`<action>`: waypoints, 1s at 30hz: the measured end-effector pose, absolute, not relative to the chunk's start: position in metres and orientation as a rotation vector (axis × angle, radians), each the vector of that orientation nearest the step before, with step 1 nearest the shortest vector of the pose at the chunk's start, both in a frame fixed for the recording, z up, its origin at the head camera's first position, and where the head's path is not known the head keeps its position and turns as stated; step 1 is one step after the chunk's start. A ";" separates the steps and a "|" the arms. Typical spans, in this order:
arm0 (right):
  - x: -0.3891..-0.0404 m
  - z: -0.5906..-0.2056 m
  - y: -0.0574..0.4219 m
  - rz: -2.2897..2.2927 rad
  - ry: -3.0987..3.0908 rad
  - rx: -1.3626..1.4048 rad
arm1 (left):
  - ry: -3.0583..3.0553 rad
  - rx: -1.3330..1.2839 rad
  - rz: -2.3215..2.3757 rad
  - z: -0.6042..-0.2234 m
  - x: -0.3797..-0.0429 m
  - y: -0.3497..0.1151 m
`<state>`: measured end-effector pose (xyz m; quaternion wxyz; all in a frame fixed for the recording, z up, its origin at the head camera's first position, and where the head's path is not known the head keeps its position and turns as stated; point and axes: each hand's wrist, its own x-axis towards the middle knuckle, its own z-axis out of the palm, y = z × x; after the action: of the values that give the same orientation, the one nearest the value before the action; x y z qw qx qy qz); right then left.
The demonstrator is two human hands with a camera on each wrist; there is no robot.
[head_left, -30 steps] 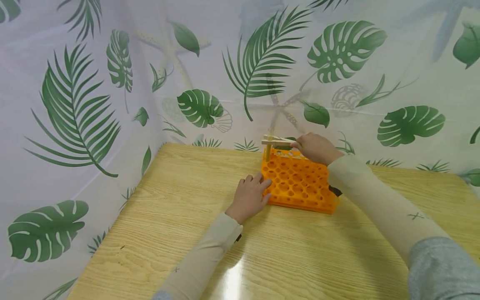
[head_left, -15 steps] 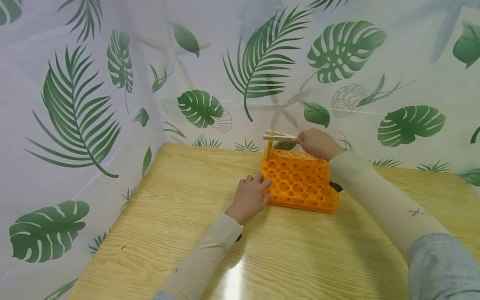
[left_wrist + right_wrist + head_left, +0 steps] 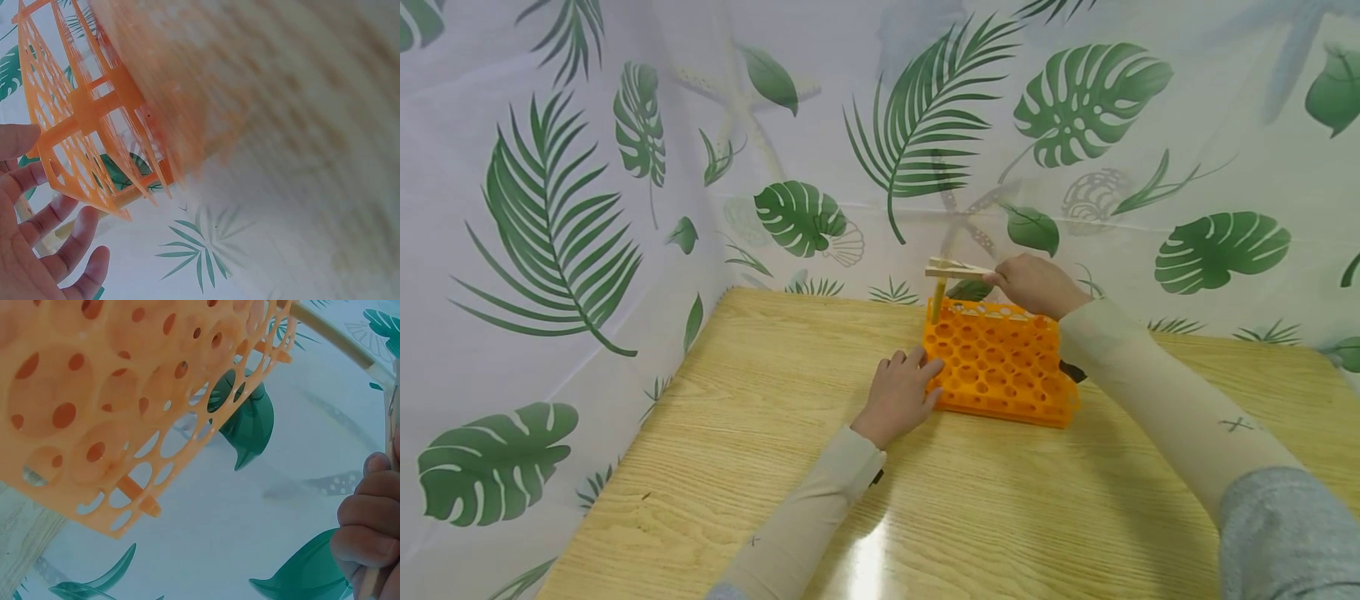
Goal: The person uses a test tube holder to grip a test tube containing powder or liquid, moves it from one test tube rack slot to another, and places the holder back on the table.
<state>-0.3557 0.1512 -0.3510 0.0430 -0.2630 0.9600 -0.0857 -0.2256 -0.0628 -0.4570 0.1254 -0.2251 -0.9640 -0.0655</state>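
Observation:
My right hand (image 3: pixel 1033 285) grips a wooden test tube clamp (image 3: pixel 958 271), its fingers curled round the handle in the right wrist view. The clamp's far end is at a test tube (image 3: pixel 938 302) with yellow contents. That tube stands nearly upright at the back left corner of the orange test tube rack (image 3: pixel 1000 354), its lower part behind the rack's top edge. With fingers spread, my left hand (image 3: pixel 898 396) touches the rack's left end. In the left wrist view the thumb and index finger meet the rack's end frame (image 3: pixel 81 112), while the other fingers extend loosely.
The rack stands on a wood-grain table (image 3: pixel 760 400) near its back edge. Behind and to the left hangs a white leaf-print cloth (image 3: pixel 865 125). A dark strap end (image 3: pixel 1073 372) shows under the right sleeve, beside the rack.
My right hand has risen slightly, and the clamp and test tube have come up with it; more of the tube shows above the rack. The left hand and rack have stayed in place.

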 end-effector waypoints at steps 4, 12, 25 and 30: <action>-0.357 -0.350 0.152 -0.259 2.935 -0.794 | -2.808 -0.657 -0.199 -0.457 -0.225 -0.063; -0.359 -0.348 0.153 -0.283 2.907 -0.753 | -2.826 -0.642 -0.173 -0.456 -0.225 -0.062; -0.356 -0.344 0.153 -0.273 2.889 -0.726 | -2.817 -0.652 -0.215 -0.457 -0.225 -0.063; -0.356 -0.343 0.153 -0.275 2.901 -0.741 | -2.807 -0.657 -0.205 -0.457 -0.225 -0.063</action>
<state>-0.3563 0.1530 -0.3428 0.0675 -0.2460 0.9626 -0.0912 -0.2248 -0.0632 -0.4570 0.1256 -0.2255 -0.9635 -0.0705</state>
